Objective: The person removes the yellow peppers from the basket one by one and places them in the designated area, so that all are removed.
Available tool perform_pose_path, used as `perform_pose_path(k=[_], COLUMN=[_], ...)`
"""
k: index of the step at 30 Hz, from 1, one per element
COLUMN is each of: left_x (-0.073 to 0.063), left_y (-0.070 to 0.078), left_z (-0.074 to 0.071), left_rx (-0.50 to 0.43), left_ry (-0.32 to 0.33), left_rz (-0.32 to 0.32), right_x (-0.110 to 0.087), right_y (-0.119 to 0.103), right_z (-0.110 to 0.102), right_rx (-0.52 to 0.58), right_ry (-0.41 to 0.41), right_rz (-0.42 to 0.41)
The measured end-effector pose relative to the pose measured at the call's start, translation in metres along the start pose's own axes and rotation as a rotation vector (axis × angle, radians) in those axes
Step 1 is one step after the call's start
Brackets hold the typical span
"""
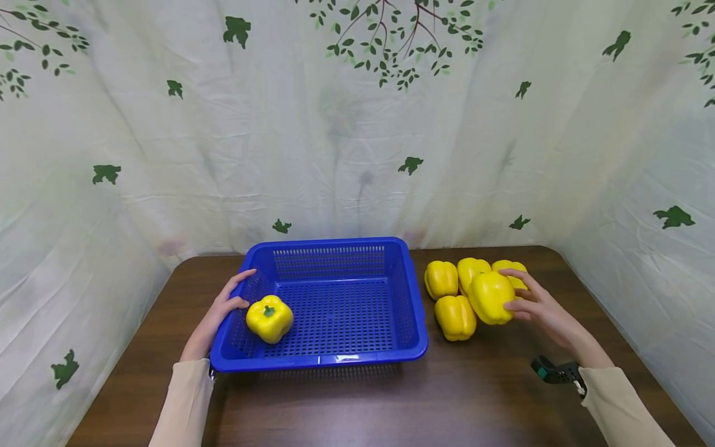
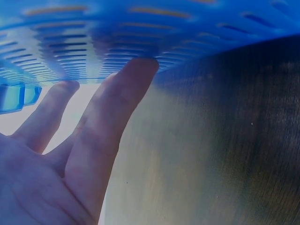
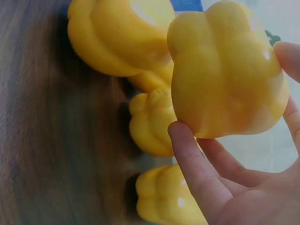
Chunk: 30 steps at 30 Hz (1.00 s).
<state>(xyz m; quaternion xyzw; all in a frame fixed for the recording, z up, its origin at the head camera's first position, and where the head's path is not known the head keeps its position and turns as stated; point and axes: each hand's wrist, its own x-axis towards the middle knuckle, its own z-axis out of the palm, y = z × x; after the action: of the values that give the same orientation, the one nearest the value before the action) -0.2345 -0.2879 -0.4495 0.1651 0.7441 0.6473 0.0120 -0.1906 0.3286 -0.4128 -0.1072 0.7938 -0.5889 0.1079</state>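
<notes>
My right hand (image 1: 539, 310) holds a yellow bell pepper (image 1: 491, 298) between thumb and fingers. In the right wrist view that pepper (image 3: 227, 75) is raised off the table, with fingertips on its lower end and side. My left hand (image 1: 215, 320) grips the left rim of a blue plastic basket (image 1: 416, 310); in the left wrist view its fingers (image 2: 101, 136) lie against the slotted outer wall. Inside the basket, at its left, sits one yellow bell pepper (image 1: 270, 319) with its green stem up.
Several yellow bell peppers (image 1: 455, 318) lie grouped on the brown table (image 1: 447, 397), right of the basket. A pale cloth with leaf prints (image 1: 357, 136) hangs behind and at both sides. A dark band with a device (image 1: 558, 372) is on the right wrist.
</notes>
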Motion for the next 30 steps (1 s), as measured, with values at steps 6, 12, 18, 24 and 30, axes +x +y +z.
perform_pose_path(k=[6, 12, 18, 24, 30], left_x=[0.000, 0.000, 0.000, 0.000, 0.000], left_y=[0.000, 0.000, -0.001, -0.001, -0.001], left_z=[0.000, 0.000, 0.000, 0.000, 0.000], left_rx=[-0.004, -0.003, -0.010, -0.009, 0.000], left_ry=[-0.003, -0.011, -0.010, -0.012, -0.009], left_rz=[0.022, 0.005, 0.025, 0.028, 0.019], right_x=[-0.006, -0.010, -0.011, -0.012, -0.012], right_y=[0.009, 0.019, 0.028, 0.034, 0.037], right_z=[-0.002, -0.004, -0.001, 0.000, 0.002], right_rx=[-0.025, -0.037, -0.031, -0.044, -0.050], right_ry=[0.020, 0.020, 0.014, 0.006, 0.002], right_rz=[0.042, 0.064, 0.084, 0.104, 0.116])
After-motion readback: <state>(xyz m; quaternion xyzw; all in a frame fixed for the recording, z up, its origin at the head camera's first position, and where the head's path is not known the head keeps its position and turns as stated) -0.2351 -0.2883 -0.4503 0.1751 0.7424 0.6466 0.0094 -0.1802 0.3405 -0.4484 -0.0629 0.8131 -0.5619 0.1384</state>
